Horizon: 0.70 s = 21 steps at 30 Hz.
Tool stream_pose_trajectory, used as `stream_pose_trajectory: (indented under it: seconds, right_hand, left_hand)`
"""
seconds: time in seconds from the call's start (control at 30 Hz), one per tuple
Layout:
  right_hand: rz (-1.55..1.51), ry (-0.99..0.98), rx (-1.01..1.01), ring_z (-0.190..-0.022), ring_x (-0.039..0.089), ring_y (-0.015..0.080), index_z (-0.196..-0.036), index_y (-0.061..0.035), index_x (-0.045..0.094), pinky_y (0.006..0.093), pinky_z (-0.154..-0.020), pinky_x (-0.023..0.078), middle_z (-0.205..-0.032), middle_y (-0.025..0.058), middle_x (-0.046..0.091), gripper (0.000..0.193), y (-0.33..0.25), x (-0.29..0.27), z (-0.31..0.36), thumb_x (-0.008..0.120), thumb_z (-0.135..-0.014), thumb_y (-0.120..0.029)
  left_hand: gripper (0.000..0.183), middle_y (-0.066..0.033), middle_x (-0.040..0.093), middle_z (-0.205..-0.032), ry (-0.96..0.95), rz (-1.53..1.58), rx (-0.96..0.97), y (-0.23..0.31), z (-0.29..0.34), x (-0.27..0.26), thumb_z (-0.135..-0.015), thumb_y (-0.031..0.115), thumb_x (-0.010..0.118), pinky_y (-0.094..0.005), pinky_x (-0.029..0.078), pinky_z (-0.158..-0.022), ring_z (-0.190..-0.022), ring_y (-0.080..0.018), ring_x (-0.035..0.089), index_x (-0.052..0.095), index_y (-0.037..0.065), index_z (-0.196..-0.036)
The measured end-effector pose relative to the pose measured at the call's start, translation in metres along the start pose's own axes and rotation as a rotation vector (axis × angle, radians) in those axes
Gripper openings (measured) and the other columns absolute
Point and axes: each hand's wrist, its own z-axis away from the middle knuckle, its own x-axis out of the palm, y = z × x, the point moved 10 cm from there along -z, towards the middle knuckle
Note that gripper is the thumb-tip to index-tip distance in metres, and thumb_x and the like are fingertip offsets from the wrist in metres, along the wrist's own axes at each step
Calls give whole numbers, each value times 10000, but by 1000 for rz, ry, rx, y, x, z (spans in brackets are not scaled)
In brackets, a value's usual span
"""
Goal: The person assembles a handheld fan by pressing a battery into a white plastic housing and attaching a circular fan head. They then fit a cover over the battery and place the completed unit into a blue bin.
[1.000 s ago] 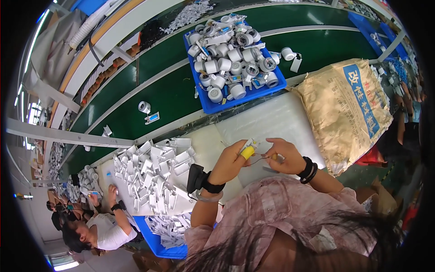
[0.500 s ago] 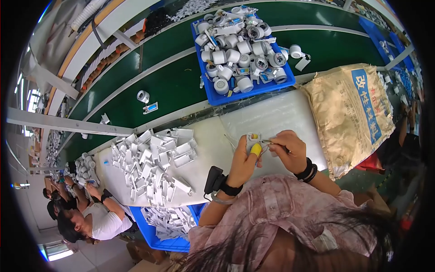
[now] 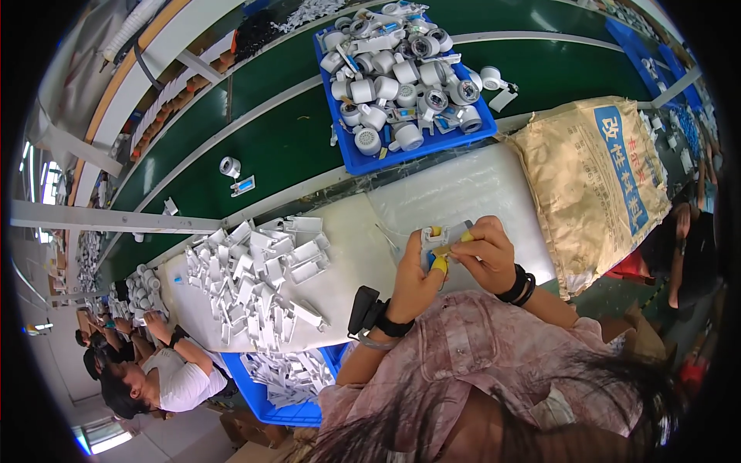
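My left hand [image 3: 415, 287] pinches a small white plastic housing [image 3: 434, 238] above the table mat, a yellow cover on its thumb. My right hand [image 3: 492, 260] meets it from the right, its fingers closed at the housing's edge, also with a yellow cover on a finger. A small tan-yellow piece [image 3: 441, 251] shows between the two hands. Beside the right fingertips a grey piece [image 3: 460, 228] is visible; whether the right hand grips it or the tan piece cannot be made out. Thin wires [image 3: 388, 235] stick out left of the housing.
Left on the mat lies a heap of white plastic shells [image 3: 262, 266]; below it stands a blue bin [image 3: 297, 415] of white parts. A blue crate [image 3: 428, 144] piled with round white units stands ahead. A brown paper sack [image 3: 575, 201] lies at right. Co-workers sit at left [image 3: 185, 378].
The right fingers have shifted their grip, and a grey piece and a tan piece now show at the fingertips. The view has moved slightly, while the left hand still holds the housing.
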Motion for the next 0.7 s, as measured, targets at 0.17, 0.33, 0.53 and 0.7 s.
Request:
stream_pose_trajectory:
  seconds: [0.17,0.33,0.53,0.7]
  right_hand:
    - [19,24,-10,-796,487,227,-882,-110,687,337,-722,404,-869,28,549,248,-2,-2,2,774,-669,-17]
    - [17,31,2,-809,475,224,-907,-155,700,346,-750,376,-901,18,536,288,3,-2,4,794,-647,-77]
    - [5,31,-15,-819,468,231,-894,-124,692,340,-729,397,-888,22,558,256,2,-2,2,778,-673,-28]
    - [9,34,-1,-800,474,224,-911,-151,700,344,-753,374,-882,18,533,289,10,2,5,785,-649,-65]
  left_hand:
    - [453,-77,575,-953,-19,-95,23,6,2,4,-816,-28,479,-228,455,-602,-753,-111,544,397,10,-1260]
    - [436,-112,588,-899,-27,-135,61,9,2,8,-804,-24,468,-261,447,-620,-734,-147,549,410,7,-1235]
    - [467,-74,539,-1039,-84,-174,50,6,3,11,-824,-64,401,-256,517,-693,-851,-116,544,375,21,-1283]
    - [386,-105,562,-957,-65,-233,65,13,0,13,-816,-40,417,-282,470,-689,-811,-166,548,411,-6,-1201]
